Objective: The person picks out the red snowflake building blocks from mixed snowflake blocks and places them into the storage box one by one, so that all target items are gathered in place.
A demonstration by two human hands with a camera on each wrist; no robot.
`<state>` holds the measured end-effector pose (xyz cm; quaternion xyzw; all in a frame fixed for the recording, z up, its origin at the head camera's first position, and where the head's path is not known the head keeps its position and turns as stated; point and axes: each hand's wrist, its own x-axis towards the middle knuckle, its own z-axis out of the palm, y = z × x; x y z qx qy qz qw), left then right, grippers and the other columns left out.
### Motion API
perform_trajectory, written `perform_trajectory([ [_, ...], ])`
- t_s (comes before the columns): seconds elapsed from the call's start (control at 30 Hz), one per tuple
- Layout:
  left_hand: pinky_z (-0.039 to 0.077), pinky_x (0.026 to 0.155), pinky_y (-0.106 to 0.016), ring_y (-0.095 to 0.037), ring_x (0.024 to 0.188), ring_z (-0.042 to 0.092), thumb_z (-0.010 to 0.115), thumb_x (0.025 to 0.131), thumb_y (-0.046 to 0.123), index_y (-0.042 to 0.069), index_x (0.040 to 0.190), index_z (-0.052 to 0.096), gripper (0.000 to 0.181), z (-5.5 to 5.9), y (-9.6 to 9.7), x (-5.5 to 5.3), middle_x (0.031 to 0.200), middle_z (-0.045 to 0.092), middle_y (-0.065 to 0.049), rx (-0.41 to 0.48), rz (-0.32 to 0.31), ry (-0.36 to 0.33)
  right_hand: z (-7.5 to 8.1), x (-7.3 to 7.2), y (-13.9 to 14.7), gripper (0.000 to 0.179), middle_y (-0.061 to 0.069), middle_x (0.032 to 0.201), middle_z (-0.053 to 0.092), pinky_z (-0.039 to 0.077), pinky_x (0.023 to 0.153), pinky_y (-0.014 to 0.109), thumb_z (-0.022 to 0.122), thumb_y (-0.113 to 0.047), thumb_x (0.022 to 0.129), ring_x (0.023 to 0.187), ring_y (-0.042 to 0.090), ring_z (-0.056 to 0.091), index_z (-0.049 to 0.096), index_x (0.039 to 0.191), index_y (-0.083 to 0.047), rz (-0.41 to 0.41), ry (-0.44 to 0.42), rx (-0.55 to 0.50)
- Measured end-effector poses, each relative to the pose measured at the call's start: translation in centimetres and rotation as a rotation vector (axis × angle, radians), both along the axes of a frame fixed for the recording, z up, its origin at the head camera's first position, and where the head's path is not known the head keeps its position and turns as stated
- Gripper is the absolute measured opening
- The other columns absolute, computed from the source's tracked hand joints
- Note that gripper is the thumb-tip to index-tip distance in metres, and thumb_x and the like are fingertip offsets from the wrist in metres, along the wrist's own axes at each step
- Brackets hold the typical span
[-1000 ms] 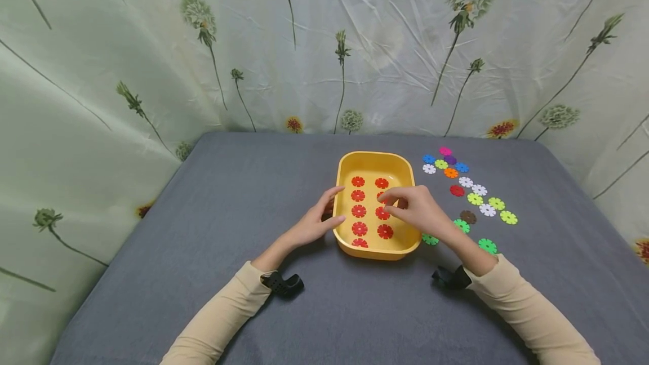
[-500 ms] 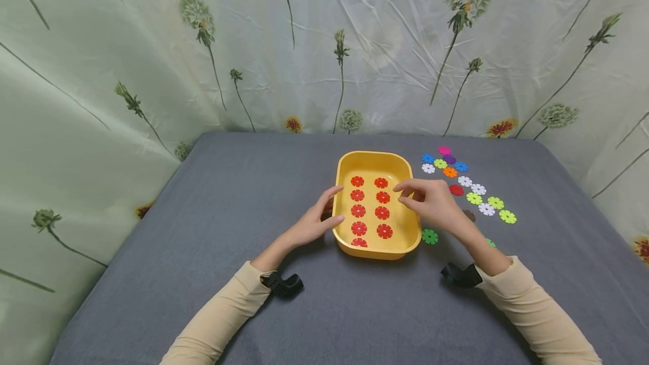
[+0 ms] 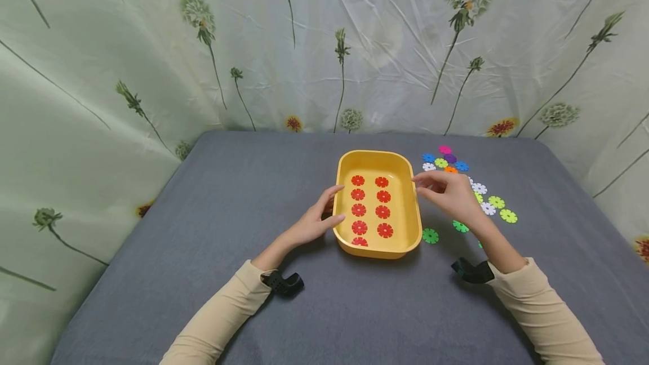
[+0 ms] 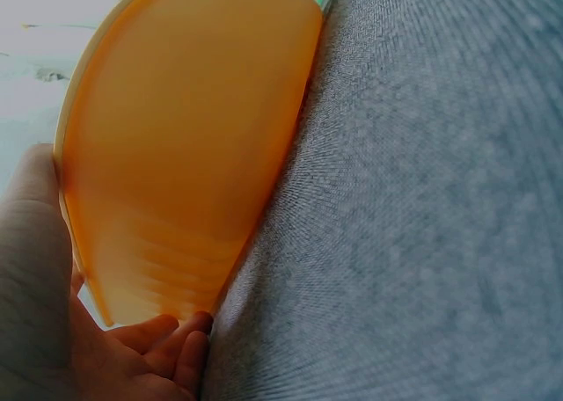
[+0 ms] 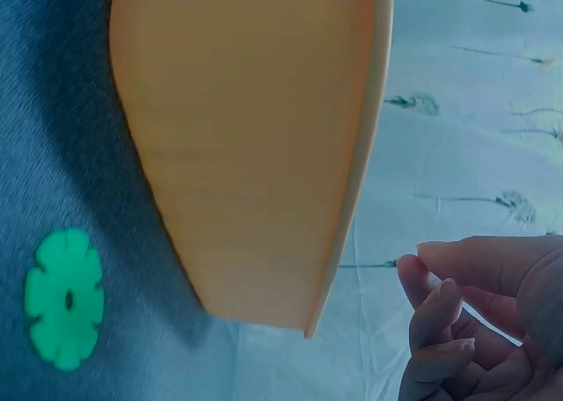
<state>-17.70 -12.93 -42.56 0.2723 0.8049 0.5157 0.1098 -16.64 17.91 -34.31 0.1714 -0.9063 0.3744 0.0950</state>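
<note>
A yellow plastic basin (image 3: 403, 185) stands on the grey table. Inside lie several red notched flower-shaped discs (image 3: 383, 212) in two columns. My left hand (image 3: 309, 224) holds the basin's left side, thumb and forefinger at the rim; in the left wrist view the other fingers (image 4: 189, 357) lie low against the outer wall. Beside the right rim hovers my right hand (image 3: 448, 193), its fingers loosely bent and nothing visible between them. The right wrist view shows this hand (image 5: 493, 322) with thumb and forefinger tips close together, apart from the basin wall (image 5: 255, 155).
Right of the basin lie loose discs of many colours, among them a green disc (image 3: 430, 235) near its front corner, a pink disc (image 3: 445, 150) at the back and a lime disc (image 3: 509, 216). A flower-print curtain (image 3: 284, 72) hangs behind the table.
My right hand has moved right, from over the red discs in the basin to just past its right rim. The left hand and the basin have stayed put.
</note>
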Motion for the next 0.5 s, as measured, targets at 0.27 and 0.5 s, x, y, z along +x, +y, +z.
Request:
perform_trajectory([
  [0.27,0.039,0.106,-0.046,-0.028,0.129,0.047,0.056,0.093,0.026,0.021,0.148,0.016,0.068,-0.1,0.0,0.0,0.146,0.039,-0.016,0.003,0.0,0.002,-0.1,-0.3,1.2,0.021,0.014,0.088,0.068,0.045,0.054,0.017,0.068,-0.009,0.084,0.062,0.004,0.05,0.069,0.104,-0.004,-0.058,-0.001,0.034],
  [0.5,0.038,0.107,-0.047,-0.029,0.129,0.046,0.056,0.093,0.024,0.02,0.149,0.016,0.068,0.0,0.0,0.0,0.146,0.038,-0.016,0.003,-0.002,-0.001,-0.3,-0.9,2.6,0.021,0.015,0.091,0.07,0.044,0.053,0.018,0.067,-0.011,0.085,0.062,-0.001,0.05,0.068,0.105,-0.007,-0.12,-0.017,0.042],
])
